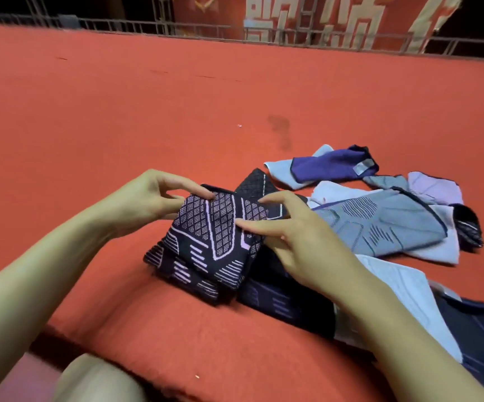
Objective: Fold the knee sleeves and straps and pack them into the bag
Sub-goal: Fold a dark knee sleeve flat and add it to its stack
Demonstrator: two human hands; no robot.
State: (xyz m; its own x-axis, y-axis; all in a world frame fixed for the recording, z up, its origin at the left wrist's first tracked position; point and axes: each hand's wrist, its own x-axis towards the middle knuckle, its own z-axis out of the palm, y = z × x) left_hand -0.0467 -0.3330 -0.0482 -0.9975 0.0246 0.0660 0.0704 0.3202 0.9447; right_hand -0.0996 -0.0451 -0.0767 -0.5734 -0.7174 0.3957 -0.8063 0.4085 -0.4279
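Knit diamond-patterned sleeve (206,245) folded square; both hands' fingers (197,191) pinching edges.

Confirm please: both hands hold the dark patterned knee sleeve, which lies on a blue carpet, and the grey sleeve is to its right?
Not quite: the carpet is red, not blue, as the head view shows. Both the left hand and right hand do hold the dark patterned knee sleeve, and the grey sleeve lies to its right.
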